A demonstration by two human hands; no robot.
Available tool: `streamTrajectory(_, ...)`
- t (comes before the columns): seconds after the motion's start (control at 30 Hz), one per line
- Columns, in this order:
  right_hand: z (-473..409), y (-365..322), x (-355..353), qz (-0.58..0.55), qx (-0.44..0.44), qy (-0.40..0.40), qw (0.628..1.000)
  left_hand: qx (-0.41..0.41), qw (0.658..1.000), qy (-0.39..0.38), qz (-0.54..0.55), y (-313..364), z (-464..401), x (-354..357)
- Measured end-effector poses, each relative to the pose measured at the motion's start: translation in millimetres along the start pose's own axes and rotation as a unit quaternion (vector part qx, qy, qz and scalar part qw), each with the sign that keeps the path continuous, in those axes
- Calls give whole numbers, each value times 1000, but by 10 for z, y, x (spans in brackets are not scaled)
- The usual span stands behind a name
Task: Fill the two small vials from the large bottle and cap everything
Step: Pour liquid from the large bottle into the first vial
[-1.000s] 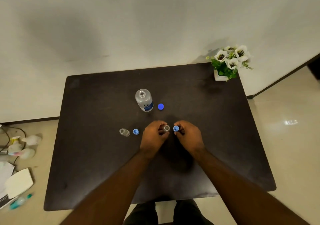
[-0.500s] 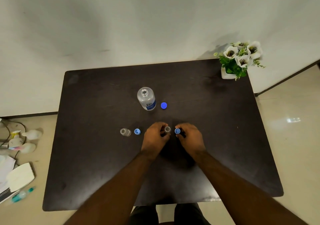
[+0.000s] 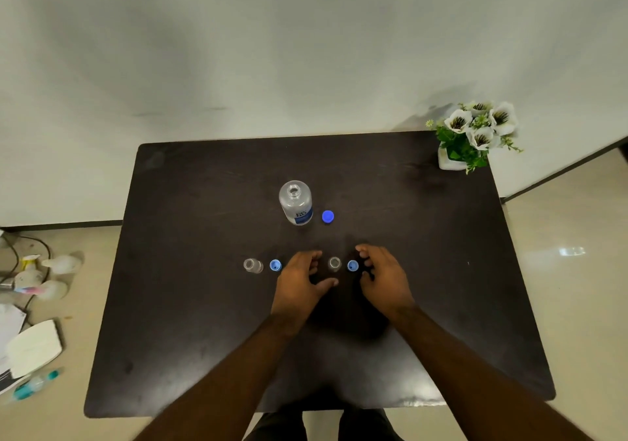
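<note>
A dark desk (image 3: 190, 304) fills the middle of the frame, set against a pale wall. Just above the centre stands the large bottle (image 3: 295, 202), upright and uncapped, with a blue label low on its side. Its dark blue cap (image 3: 328, 216) lies on the desk just to the right of it, apart from the bottle.

Below the bottle, four small things sit in a row. From left to right: an open clear vial (image 3: 253, 265), a light blue cap (image 3: 275, 265) just beside it, a second open vial (image 3: 334, 263), and a second light blue cap (image 3: 352, 265) close on its right. Whether either vial holds liquid cannot be told.

The left hand (image 3: 300, 286) rests on the desk just left of the second vial, fingers loosely spread and curved, thumb reaching under the vial, gripping nothing. The right hand (image 3: 384, 281) sits just right of the second light blue cap, fingers likewise loose and parted, empty. Both forearms run in from the bottom edge.

A white pot of white flowers (image 3: 475, 131) stands at the desk's upper right corner. Papers and small bottles lie on the floor at the left edge.
</note>
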State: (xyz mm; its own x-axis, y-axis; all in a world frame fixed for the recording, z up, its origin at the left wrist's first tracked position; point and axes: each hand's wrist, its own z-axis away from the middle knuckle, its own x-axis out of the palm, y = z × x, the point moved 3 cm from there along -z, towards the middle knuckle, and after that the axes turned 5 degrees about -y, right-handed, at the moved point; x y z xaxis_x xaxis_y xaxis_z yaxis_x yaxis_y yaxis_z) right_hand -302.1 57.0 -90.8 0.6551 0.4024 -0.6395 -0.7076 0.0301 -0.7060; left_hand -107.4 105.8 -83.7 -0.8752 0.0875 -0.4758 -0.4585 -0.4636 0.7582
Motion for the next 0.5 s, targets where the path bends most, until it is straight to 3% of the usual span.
streamTrajectory(0.23,-222,-316,-238,-41,-4,54,998,-44,987,112,107,-315,541,-499)
streamTrajectory(0.5,-672,-906,27,-96,-18,-5,995,-101,965,214,116,-678,454,-993)
